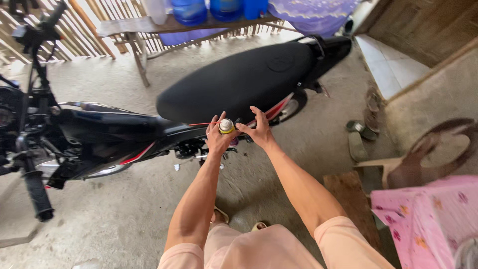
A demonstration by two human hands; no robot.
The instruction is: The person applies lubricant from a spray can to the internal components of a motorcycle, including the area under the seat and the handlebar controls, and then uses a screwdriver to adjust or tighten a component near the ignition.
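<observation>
Head view: the one camera looks down over both forearms at a parked motorcycle (149,129).
Spray can (226,126): small aerosol with a pale yellow-white cap and a thin red straw (201,123) that points left. It is held upright between the two hands, just in front of the black seat (239,79) and above the footpeg area.
Left hand (217,138): fingers curled around the left side of the can, gripping it.
Right hand (256,130): fingers spread, tips touching the top right of the can near the cap; a light hold, not a full grip.
Step in hand: judged from the pose, the can is being readied and its straw set or aimed toward the side of the frame below the seat.
Next move calls for: a steady can, with the straw tip kept on the intended part; the thin straw may slip off if knocked.
Surroundings: concrete floor (124,209), wooden bench (149,25) with blue jugs (189,11) behind, sandals (361,130) at right, pink flowered cloth (433,214) at lower right.
</observation>
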